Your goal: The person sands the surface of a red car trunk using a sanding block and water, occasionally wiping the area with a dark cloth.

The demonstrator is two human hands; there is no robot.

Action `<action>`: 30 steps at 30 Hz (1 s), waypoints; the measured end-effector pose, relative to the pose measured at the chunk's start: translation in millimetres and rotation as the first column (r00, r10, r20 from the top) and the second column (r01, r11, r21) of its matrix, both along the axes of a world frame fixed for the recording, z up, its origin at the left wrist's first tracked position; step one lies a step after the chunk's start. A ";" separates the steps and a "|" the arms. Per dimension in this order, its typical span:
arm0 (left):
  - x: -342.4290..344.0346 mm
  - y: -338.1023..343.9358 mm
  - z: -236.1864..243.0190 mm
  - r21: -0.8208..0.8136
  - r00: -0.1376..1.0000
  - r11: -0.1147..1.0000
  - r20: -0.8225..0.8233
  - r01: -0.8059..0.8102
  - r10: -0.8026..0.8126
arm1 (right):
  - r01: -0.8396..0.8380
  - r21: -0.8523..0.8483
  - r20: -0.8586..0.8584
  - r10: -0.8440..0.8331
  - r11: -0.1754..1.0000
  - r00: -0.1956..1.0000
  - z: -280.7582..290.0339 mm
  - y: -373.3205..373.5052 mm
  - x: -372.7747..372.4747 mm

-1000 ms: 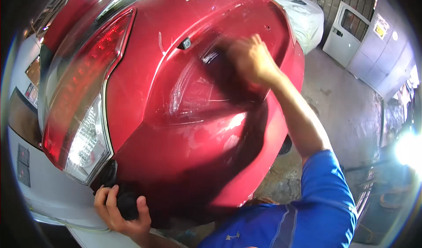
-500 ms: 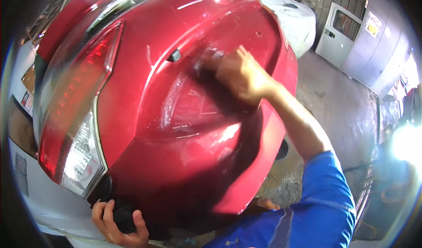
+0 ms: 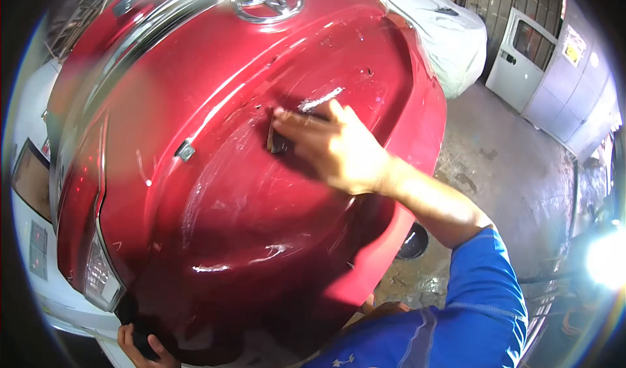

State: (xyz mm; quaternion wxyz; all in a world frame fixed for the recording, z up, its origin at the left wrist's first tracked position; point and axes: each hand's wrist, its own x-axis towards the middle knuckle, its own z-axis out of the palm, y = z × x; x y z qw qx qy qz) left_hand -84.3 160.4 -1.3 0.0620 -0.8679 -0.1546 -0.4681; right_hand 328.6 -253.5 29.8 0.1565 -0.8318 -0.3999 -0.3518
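A red, wet-looking car trunk lid fills the middle, with pale streaks across its surface. My right hand is pressed to the panel, fingers stretched over a small dark block with a tan edge, possibly a sanding block. The block lies against the red paint under the fingers. At the lower left, my left hand curls around a black rounded thing at the car's corner below the tail light. What that black thing is, I cannot tell.
A chrome emblem and a small metal fitting sit on the lid. Behind is a covered car. A loose white vehicle door leans at the wall. A black bowl is on the floor; a bright lamp shines right.
My right hand with the block has slid toward the lower left over the panel. The view has shifted, bringing the whole emblem in. My left hand stays at the corner.
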 end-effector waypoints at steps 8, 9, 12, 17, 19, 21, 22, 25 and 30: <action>-4.3 12.4 1.9 0.000 1.000 1.000 -0.022 -0.008 0.008 | -0.160 0.196 0.014 0.161 0.967 0.987 -25.2 4.9 0.3; -4.5 12.5 -0.7 -0.013 1.000 1.000 0.000 0.005 -0.005 | 0.091 0.074 -0.226 -0.072 0.993 0.971 -5.4 -6.9 19.8; 16.2 10.9 -1.2 0.000 0.998 0.998 0.012 0.055 -0.055 | 0.379 0.126 -0.252 -0.339 0.917 0.906 9.5 -70.5 101.1; 1.4 6.8 -1.3 -0.007 1.000 1.000 0.001 -0.024 0.024 | 0.033 0.039 -0.140 -0.027 0.999 0.990 5.0 -17.4 45.8; 17.0 5.6 0.4 0.025 1.000 1.000 -0.011 -0.004 0.004 | 0.337 0.096 -0.352 -0.284 0.937 0.892 14.3 -61.1 96.3; 10.2 9.9 3.1 0.000 1.000 1.000 0.027 0.002 -0.002 | 0.210 0.176 -0.026 -0.209 0.962 0.978 2.2 -40.5 79.5; 2.8 8.8 3.9 -0.013 1.000 1.000 0.022 -0.004 0.005 | 0.151 0.169 0.093 -0.168 0.974 0.981 -16.6 -24.7 66.6; 6.2 2.4 4.4 -0.020 1.000 1.000 -0.006 0.007 -0.007 | 0.284 0.131 -0.092 -0.274 0.950 0.957 -0.7 -35.4 65.4; 5.6 2.2 -1.2 0.021 0.999 0.999 0.017 -0.031 0.031 | 0.390 -0.014 0.033 -0.389 0.921 0.920 -8.7 -25.2 50.6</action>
